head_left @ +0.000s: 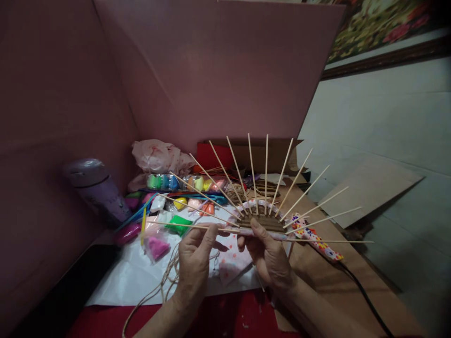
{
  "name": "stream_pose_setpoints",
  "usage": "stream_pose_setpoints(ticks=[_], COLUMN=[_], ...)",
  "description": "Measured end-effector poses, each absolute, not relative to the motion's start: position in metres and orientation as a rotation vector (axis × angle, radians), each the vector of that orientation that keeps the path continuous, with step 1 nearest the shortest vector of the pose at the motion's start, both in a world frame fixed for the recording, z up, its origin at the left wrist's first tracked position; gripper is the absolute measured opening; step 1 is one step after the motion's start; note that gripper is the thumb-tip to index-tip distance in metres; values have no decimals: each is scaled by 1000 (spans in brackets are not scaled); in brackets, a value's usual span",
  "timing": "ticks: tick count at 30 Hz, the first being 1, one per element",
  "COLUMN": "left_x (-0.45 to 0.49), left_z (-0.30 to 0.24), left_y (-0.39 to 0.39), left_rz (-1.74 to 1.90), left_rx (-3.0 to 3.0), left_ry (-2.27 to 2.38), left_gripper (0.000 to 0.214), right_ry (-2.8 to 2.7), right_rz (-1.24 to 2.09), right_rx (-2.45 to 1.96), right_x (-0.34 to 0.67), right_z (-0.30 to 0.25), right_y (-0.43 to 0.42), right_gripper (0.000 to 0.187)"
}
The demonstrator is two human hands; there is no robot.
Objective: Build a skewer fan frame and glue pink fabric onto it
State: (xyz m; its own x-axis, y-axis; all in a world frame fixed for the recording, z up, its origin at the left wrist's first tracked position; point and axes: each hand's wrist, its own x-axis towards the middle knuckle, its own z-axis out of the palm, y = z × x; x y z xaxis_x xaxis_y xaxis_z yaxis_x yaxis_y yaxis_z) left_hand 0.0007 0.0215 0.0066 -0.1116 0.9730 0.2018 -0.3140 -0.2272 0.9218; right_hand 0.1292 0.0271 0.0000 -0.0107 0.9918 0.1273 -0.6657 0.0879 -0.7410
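Note:
My right hand (271, 258) grips the lower edge of a half-round corrugated cardboard piece (262, 223), its thumb pressed on the brown face. Pale pink patterned fabric edges the curve and the straight side. Several thin wooden sticks fan outward from it like rays. With thumb and fingers closed, my left hand (197, 253) pinches the lowest left wooden stick (172, 225), close to the cardboard. Beneath the hands lies a piece of pink dotted fabric (232, 260). Loops of twine (171, 270) hang or lie beside my left wrist.
Bagged coloured clay (179, 225) and a clear tray of clay (186, 183) lie on white paper (120, 281). A lilac bottle (100, 192) stands left. Right, a flower-patterned tool (317, 239), resembling a glue gun, trails a black cord (366, 295) across brown board (310, 281).

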Motion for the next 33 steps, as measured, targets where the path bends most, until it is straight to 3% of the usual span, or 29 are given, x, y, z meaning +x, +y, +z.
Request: stream_pose_setpoints(ticks=[13, 33], left_x=[8, 10], left_z=[10, 10], left_y=[16, 16], left_rz=[1347, 1368], left_rx=[1084, 1096], left_ry=[857, 977], left_gripper=[17, 17], right_ry=[-833, -826], right_rz=[1398, 1423], right_rx=[-561, -567], right_x=[124, 121], right_z=[-2, -5], right_y=[22, 21], right_gripper=[23, 23])
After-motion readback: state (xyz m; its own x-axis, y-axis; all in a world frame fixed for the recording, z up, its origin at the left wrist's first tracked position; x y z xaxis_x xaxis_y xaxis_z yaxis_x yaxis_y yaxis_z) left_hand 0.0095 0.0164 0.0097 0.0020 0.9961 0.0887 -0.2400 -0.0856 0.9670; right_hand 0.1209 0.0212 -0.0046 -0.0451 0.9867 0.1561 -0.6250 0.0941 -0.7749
